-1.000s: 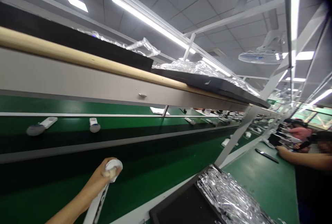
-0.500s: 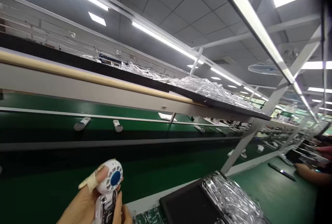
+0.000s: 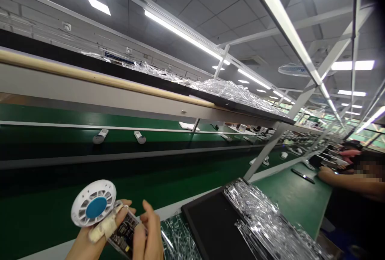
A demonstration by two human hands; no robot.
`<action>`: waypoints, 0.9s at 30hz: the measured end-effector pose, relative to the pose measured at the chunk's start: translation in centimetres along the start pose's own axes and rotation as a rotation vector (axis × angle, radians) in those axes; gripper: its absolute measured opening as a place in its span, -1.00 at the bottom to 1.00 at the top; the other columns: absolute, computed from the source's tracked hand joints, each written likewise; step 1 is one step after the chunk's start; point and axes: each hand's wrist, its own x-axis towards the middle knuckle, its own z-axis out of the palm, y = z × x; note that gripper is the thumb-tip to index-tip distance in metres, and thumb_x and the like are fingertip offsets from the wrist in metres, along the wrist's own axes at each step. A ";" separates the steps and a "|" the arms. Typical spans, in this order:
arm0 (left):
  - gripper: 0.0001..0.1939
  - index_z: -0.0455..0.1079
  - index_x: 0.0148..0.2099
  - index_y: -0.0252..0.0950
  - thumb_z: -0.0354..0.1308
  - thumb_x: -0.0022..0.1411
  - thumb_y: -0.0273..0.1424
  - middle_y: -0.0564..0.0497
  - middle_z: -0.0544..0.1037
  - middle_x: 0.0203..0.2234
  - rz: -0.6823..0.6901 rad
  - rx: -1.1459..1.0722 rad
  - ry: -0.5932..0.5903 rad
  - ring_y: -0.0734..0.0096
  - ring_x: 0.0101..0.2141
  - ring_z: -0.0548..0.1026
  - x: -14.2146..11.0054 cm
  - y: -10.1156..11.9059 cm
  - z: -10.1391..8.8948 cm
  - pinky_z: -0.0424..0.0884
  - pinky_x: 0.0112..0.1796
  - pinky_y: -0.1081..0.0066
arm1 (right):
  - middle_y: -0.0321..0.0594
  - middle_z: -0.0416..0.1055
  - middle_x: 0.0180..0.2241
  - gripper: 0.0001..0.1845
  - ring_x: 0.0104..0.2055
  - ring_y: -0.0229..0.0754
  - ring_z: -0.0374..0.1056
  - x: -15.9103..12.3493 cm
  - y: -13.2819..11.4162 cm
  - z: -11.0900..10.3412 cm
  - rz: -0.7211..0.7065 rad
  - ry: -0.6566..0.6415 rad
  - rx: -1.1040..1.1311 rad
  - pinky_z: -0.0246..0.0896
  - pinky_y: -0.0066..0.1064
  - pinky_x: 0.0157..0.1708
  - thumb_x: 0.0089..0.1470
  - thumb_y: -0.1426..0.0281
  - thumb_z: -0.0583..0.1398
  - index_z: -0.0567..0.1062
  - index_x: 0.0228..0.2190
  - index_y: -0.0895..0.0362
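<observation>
A handheld fan [image 3: 129, 232] lies tilted in my left hand [image 3: 99, 232], its handle showing a dark circuit board. Its round white head [image 3: 78, 204] has a blue centre and faces up and left. My left thumb, wrapped in pale tape [image 3: 104, 228], presses across the handle just below the head; the other fingers curl behind it. My right hand [image 3: 150, 236] is at the lower right side of the handle, with bent fingers against its edge. The handle's lower end is partly hidden by those fingers.
Clear plastic strips [image 3: 261, 216] are heaped beside a black tray [image 3: 210, 224], with more loose ones [image 3: 180, 236] near my right hand. Two fans [image 3: 100, 136] rest on the green belt behind. A shelf edge [image 3: 120, 95] crosses above. At right, a co-worker's arm [image 3: 345, 179] reaches over the bench.
The fan has turned, its head swinging left and down and its circuit board now facing up. My right hand has shifted right along the handle. The view has turned slightly right.
</observation>
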 end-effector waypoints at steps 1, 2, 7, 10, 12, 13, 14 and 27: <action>-0.42 0.46 -0.33 -0.29 0.45 -0.43 -0.08 -0.16 0.57 -0.43 0.050 -0.001 0.009 -0.11 -0.26 0.52 0.1 -0.1 0.1 0.45 -0.14 0.10 | -0.14 0.39 -0.28 -0.49 -0.25 -0.08 0.38 0.4 -0.2 0.1 0.108 0.002 0.061 0.30 -0.32 -0.34 0.21 0.03 -0.18 0.41 -0.13 0.00; -0.44 0.45 -0.37 -0.27 0.47 -0.48 -0.11 -0.14 0.57 -0.45 0.085 0.006 0.014 -0.11 -0.28 0.52 0.1 -0.2 0.2 0.45 -0.12 0.10 | -0.16 0.39 -0.37 -0.45 -0.31 -0.10 0.36 0.9 -0.3 0.0 0.190 -0.019 0.104 0.27 -0.34 -0.36 0.21 0.01 -0.20 0.42 -0.29 0.04; -0.44 0.39 -0.40 -0.21 0.49 -0.56 -0.21 -0.10 0.58 -0.44 0.112 0.022 0.000 -0.10 -0.29 0.52 -0.5 -0.8 0.7 0.49 -0.17 0.12 | -0.28 0.24 -0.59 -0.42 -0.52 -0.21 0.21 1.8 0.2 -0.4 0.171 -0.093 0.220 0.08 -0.37 -0.45 0.20 -0.02 -0.21 0.24 -0.61 0.07; -0.51 0.40 -0.40 -0.23 0.46 -0.43 -0.18 -0.09 0.57 -0.45 0.160 0.086 0.011 -0.02 -0.33 0.53 -1.0 -1.4 0.1 0.50 -0.22 0.18 | -0.29 0.23 -0.61 -0.42 -0.54 -0.22 0.19 1.3 0.7 -0.1 0.145 -0.060 0.250 0.05 -0.37 -0.47 0.20 0.00 -0.21 0.23 -0.63 0.07; -0.53 0.40 -0.42 -0.24 0.45 -0.41 -0.15 -0.07 0.57 -0.47 0.171 0.139 0.021 0.05 -0.36 0.54 -1.1 -1.7 -0.5 0.51 -0.26 0.24 | -0.28 0.24 -0.62 -0.42 -0.55 -0.21 0.20 1.3 0.9 0.5 0.145 -0.062 0.238 0.05 -0.36 -0.47 0.20 0.01 -0.22 0.23 -0.64 0.07; -0.53 0.40 -0.41 -0.25 0.44 -0.39 -0.13 -0.06 0.58 -0.45 0.167 0.163 0.030 0.07 -0.34 0.54 -0.9 -1.8 -0.8 0.52 -0.26 0.27 | -0.26 0.25 -0.62 -0.42 -0.55 -0.20 0.21 1.5 1.0 0.9 0.154 -0.077 0.218 0.05 -0.35 -0.46 0.20 0.03 -0.22 0.24 -0.64 0.07; -0.53 0.42 -0.38 -0.26 0.42 -0.35 -0.12 -0.06 0.58 -0.40 0.155 0.185 0.038 0.09 -0.30 0.54 -0.6 -1.8 -1.0 0.51 -0.26 0.31 | -0.25 0.27 -0.62 -0.42 -0.54 -0.19 0.22 1.8 1.2 1.3 0.166 -0.108 0.181 0.05 -0.34 -0.46 0.20 0.04 -0.23 0.24 -0.64 0.07; -0.35 0.12 0.18 -0.39 0.14 0.16 -0.14 -0.26 0.28 0.11 -0.111 0.736 0.225 0.08 0.09 0.29 14.9 -2.4 -12.2 0.22 0.07 0.03 | -0.24 0.46 -0.38 -0.73 -0.36 -0.19 0.42 -8.1 11.8 -1.9 -0.320 -0.580 -0.360 0.31 -0.45 -0.33 0.08 0.54 0.03 0.47 -0.31 0.03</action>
